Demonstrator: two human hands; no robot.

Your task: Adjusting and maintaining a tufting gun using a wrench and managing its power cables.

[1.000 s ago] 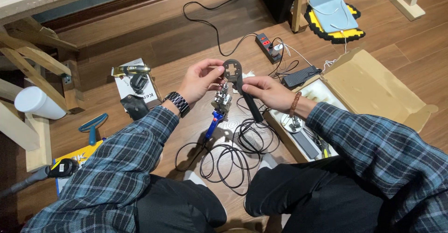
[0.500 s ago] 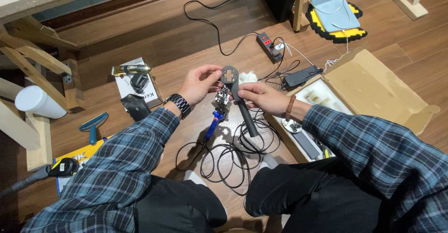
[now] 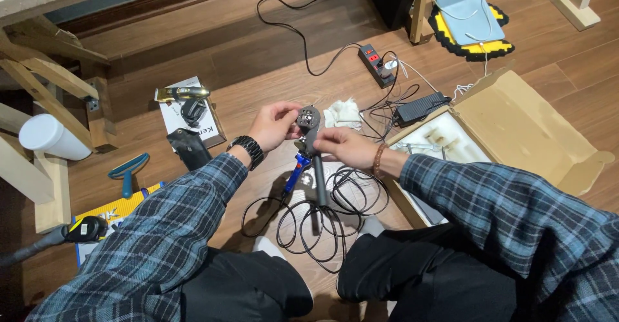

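Observation:
I sit on a wooden floor and hold a dark grey corded hand tool upright in front of me. My right hand grips its shaft just below the round head. My left hand, with a black watch on the wrist, pinches the head from the left side. The tool's black cable lies coiled on the floor between my knees. A blue-handled tool lies on the floor just under my hands.
An open cardboard box with a white foam insert sits at my right. A power strip, a black adapter and a white cloth lie beyond my hands. A hair clipper on a box, a blue brush and wooden frames stand left.
My hands have drawn closer together on the tool. The right hand slid up the shaft toward the head, and the tool now stands more upright.

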